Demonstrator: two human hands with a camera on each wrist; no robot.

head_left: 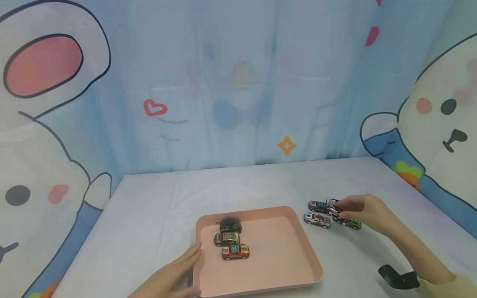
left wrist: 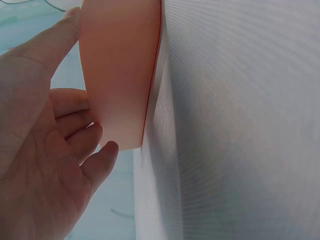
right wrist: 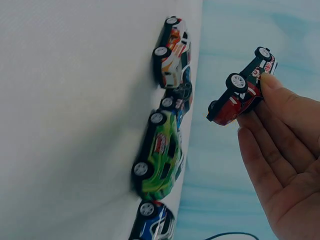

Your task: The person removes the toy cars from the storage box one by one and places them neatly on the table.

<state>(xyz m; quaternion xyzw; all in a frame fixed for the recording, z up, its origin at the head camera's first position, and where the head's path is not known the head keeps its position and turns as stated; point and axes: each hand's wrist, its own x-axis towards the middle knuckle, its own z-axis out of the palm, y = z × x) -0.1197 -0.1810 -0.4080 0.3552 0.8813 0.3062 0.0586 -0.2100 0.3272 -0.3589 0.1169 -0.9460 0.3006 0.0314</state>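
Observation:
My right hand (head_left: 367,213) pinches a small dark red and black toy car (right wrist: 245,87) between thumb and fingers, lifted off the table in the right wrist view. Under and around it are several more cars: a green one (right wrist: 159,155), a white and orange one (right wrist: 172,52) and a blue one (right wrist: 156,222). My left hand (head_left: 171,273) rests against the left side of the pink tray (head_left: 279,252), its fingers on the outer wall (left wrist: 120,75). Three cars lie in the tray's left part: black (head_left: 230,225), green (head_left: 227,239) and red-yellow (head_left: 235,251).
A white cloth (head_left: 160,207) covers the table. Behind it hangs a blue curtain (head_left: 238,103) with printed cartoon animals at both sides. A black strap (head_left: 398,278) is at the right wrist.

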